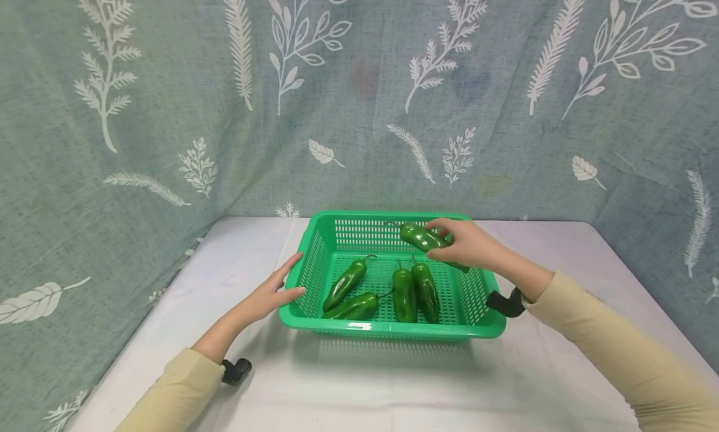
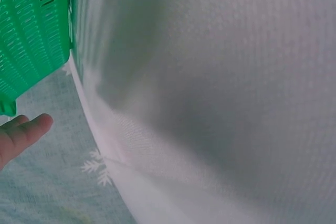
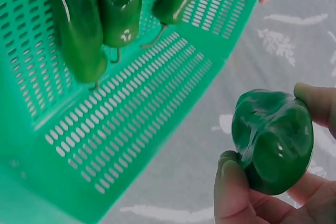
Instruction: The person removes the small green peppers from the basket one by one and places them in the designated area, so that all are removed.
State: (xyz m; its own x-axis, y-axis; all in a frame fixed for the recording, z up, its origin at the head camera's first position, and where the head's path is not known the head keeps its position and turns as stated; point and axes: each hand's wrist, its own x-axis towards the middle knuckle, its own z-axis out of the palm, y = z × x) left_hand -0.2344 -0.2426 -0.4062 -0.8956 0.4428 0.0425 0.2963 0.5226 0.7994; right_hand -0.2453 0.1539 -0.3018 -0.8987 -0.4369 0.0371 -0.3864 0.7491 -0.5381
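My right hand (image 1: 465,241) pinches a glossy green chili pepper (image 1: 420,237) between thumb and fingers, over the back right part of a green plastic basket (image 1: 393,328). The right wrist view shows that held pepper (image 3: 275,140) end-on, with fingertips on both sides of it. Inside the basket, two peppers lie at the left, one slanted (image 1: 345,284) and one along the front (image 1: 356,306). Two more stand side by side right of centre (image 1: 404,294) (image 1: 425,291). My left hand (image 1: 264,299), fingers extended, is at the basket's left rim.
The basket has slotted walls and stands on a table with a white cloth (image 1: 348,388). Behind and beside the table hangs a grey-green curtain (image 1: 359,138) with white leaf prints. Black wrist straps (image 1: 505,303) sit at both wrists, below tan sleeves.
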